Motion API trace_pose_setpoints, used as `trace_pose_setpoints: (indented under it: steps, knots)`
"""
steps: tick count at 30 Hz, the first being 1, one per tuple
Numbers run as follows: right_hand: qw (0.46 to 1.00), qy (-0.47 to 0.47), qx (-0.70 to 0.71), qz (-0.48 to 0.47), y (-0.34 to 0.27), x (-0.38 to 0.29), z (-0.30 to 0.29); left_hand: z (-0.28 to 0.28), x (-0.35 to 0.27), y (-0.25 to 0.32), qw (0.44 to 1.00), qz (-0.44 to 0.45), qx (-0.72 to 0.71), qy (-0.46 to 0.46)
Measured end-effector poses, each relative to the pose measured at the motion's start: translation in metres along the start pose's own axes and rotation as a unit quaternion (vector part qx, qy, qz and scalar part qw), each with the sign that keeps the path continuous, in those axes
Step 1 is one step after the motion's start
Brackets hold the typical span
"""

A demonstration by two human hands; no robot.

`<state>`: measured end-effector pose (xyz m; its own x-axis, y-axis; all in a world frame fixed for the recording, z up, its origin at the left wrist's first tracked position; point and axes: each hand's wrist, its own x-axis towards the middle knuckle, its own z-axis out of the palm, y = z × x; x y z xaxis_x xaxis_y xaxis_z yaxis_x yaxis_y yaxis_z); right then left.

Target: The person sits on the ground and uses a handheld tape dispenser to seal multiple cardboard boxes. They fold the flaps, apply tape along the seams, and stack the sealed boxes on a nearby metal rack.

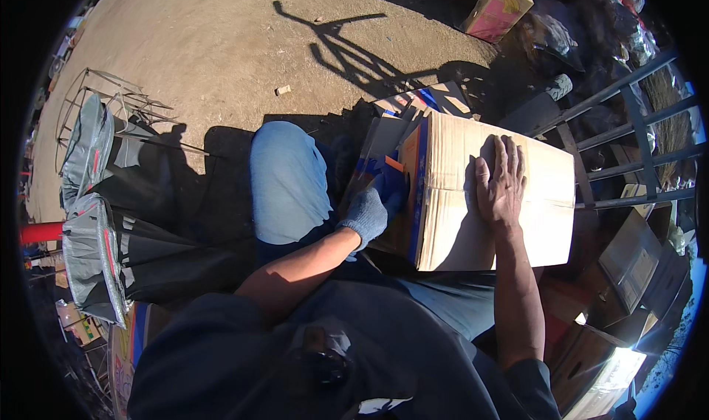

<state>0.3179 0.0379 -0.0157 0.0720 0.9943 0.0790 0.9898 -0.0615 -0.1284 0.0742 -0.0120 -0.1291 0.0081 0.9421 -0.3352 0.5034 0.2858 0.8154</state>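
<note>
A large cardboard box lies on its side in front of me, its broad tan face turned up into the sun. My right hand, bare, rests flat on that face with the fingers pointing away from me. At the box's left side, in shadow, my left hand wears a blue-grey knit glove and is curled. A flat orange object sticks out above its fingers, close to the box edge; its kind is unclear. The gloved fingertips are hard to make out. Flattened cardboard with blue print lies just beyond the left hand.
A metal hand truck frame stands at right, near stacked cardboard boxes. Two dark fabric bags with silvery rims sit at left beside a thin wire frame. A banana carton and plastic-wrapped bundles lie farther off on dirt ground.
</note>
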Motion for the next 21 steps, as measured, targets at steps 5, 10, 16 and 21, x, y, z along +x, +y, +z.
trace_pose_setpoints:
  steps: [5, 10, 16, 21]
  knots:
    - [0.988, -0.064, 0.051, -0.132, -0.018, -0.108, -0.018, -0.036, 0.023, 0.023, 0.979, 0.159, 0.037, 0.119]
    - [0.968, 0.119, 0.116, 0.19, 0.043, -0.191, -0.005, -0.104, 0.073, 0.084, 0.892, 0.337, 0.26, 0.154]
    - [0.843, 0.185, 0.39, 0.321, 0.056, -0.166, -0.018, -0.152, 0.072, 0.144, 0.752, 0.411, 0.502, -0.118]
    - [0.914, 0.19, 0.289, 0.212, 0.112, -0.134, 0.008, -0.193, -0.026, 0.142, 0.702, 0.38, 0.529, -0.287]
